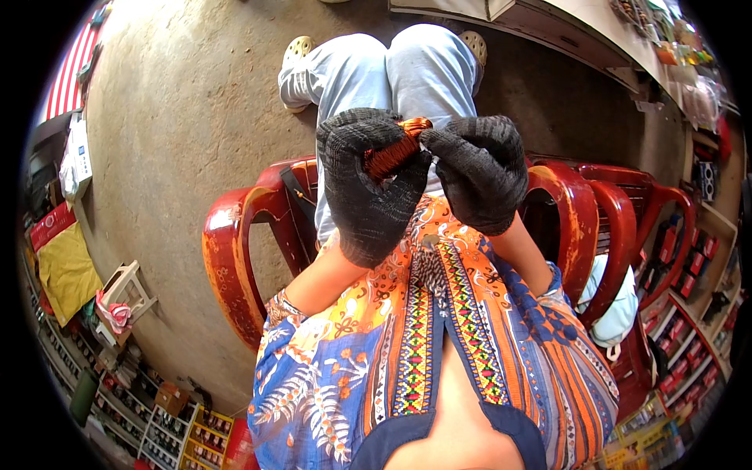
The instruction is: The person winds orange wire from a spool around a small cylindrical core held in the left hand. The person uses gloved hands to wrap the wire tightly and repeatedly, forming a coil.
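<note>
Copper-coloured wire coil (392,154) sits in the black-gloved left hand (364,192), its fingers (354,131) wrapped around it, over light-blue trousers (352,74). The black-gloved right hand (484,176) has its fingers pinched together beside the coil's right end (whether they grip a strand, I cannot tell). A red chair (225,239) surrounds the person.
</note>
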### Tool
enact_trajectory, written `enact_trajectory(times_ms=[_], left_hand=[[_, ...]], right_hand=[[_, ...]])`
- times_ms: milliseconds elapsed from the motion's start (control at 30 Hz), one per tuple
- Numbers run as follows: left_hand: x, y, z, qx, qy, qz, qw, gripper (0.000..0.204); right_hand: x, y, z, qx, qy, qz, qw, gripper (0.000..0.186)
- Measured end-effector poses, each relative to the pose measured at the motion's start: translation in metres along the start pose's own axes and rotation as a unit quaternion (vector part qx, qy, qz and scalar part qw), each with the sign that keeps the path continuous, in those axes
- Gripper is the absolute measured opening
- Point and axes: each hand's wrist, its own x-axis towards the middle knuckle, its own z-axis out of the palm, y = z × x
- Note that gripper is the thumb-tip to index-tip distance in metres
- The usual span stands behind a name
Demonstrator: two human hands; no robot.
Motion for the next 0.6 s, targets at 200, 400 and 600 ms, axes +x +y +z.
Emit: enact_trajectory(times_ms=[200,400,600], left_hand=[[0.007,0.009,-0.004,0.049,-0.011,0.096,0.994,0.037],[0.005,0.014,-0.013,0.097,-0.028,0.181,0.978,0.029],[-0.005,0.001,-0.020,0.103,-0.042,0.274,0.955,0.027]], right_hand=[[-0.002,-0.003,0.002,0.193,0.022,0.083,0.977,0.035],[0.000,-0.012,0.002,0.413,0.006,0.169,0.895,0.027],[-0.002,-0.016,-0.003,0.507,-0.001,0.200,0.839,0.025]])
